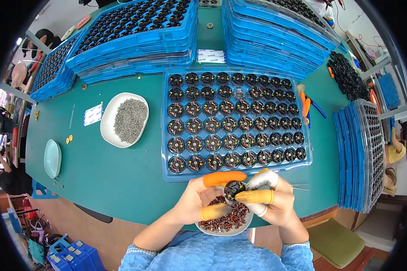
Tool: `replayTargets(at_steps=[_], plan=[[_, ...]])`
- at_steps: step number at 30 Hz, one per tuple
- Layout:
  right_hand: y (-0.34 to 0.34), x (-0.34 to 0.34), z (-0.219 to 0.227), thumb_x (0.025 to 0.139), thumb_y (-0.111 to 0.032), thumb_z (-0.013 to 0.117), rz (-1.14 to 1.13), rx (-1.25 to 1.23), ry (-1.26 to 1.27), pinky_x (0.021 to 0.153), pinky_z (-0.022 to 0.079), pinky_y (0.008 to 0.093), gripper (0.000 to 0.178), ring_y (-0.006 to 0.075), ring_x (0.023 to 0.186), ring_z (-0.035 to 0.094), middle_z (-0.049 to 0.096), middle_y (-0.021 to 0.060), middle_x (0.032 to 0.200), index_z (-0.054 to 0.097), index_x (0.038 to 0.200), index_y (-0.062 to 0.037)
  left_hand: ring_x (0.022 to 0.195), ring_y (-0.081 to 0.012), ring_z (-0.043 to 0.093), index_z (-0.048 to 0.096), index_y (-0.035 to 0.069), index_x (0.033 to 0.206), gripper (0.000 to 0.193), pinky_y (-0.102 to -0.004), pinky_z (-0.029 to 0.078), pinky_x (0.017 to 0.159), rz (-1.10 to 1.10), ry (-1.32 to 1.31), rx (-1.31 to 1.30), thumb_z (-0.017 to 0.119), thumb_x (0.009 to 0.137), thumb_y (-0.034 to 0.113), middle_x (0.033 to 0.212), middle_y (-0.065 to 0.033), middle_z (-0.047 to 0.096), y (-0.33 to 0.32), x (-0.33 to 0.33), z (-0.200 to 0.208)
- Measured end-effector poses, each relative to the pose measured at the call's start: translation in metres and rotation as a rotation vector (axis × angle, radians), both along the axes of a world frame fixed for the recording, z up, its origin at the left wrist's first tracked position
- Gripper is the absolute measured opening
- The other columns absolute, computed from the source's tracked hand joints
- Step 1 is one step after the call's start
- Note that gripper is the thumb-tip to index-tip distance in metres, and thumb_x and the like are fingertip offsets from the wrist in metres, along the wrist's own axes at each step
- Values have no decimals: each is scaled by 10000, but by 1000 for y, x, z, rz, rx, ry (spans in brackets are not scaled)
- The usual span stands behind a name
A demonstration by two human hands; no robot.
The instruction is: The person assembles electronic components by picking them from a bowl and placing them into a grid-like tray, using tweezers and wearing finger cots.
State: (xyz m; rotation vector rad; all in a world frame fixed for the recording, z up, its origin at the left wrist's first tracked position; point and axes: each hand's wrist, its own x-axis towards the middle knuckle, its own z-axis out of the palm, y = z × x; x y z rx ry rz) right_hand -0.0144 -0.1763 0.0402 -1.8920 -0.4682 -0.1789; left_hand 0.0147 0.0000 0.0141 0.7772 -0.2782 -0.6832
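My left hand [198, 201], with orange and yellow finger cots, grips a round black plastic part [234, 190] by its rim. The part has small yellow bits on its face. Against its right side, my right hand [275, 198], in white and yellow finger cots, has its fingertips pinched together; whether a small piece is between them is hidden. Directly below both hands is a white bowl [226, 232] of small reddish-brown cylindrical pieces [221, 222]. Just beyond them lies a clear blue tray [167, 174] holding rows of similar round black parts [210, 107]; one pocket in its second row looks bare.
Stacked blue trays [135, 56] stand at the back left, others [275, 49] at the back right, more [355, 153] at the right. A white dish [107, 122] holds small silvery pieces. Pliers [318, 108], a pale green dish [52, 158] and a black heap [346, 77] sit around.
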Motion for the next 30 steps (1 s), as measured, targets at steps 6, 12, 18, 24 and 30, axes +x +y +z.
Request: replayTargets(at_steps=[6,12,18,24,30], plan=[[11,-1,-8,601,4,699,-97,-26,-221,493,449,266,203,183,584,567,571,104,770,593,775,6,948,-158,515,489,-47,1041,452,-299,400,838,121,-130,120,685,647,56,1029,-107,535,-1,-1,-6],[10,-1,-13,610,-7,683,-44,-56,-179,524,449,271,182,183,606,563,569,93,746,562,746,-7,909,-145,522,491,-47,1025,437,-283,410,809,163,-160,134,681,673,130,997,-90,529,-4,-4,-8],[12,-6,-15,633,-96,713,-23,307,251,619,451,273,247,179,681,567,571,101,802,530,782,-23,900,-145,520,491,-46,1018,414,-278,406,805,167,-250,165,665,686,133,981,-82,517,-2,-2,-8],[16,-4,-17,583,-71,712,-130,-111,-235,504,458,291,210,218,572,572,577,88,727,585,742,-20,878,-143,525,493,-46,1014,393,-269,409,791,226,-255,181,651,694,121,975,-86,527,-4,-3,-5],[17,1,-8,598,1,677,-102,-131,-339,457,419,280,181,199,522,547,586,95,747,577,748,-18,899,-143,523,485,-50,1032,393,-275,413,797,232,-301,211,635,705,107,990,-94,535,-3,-3,-8]])
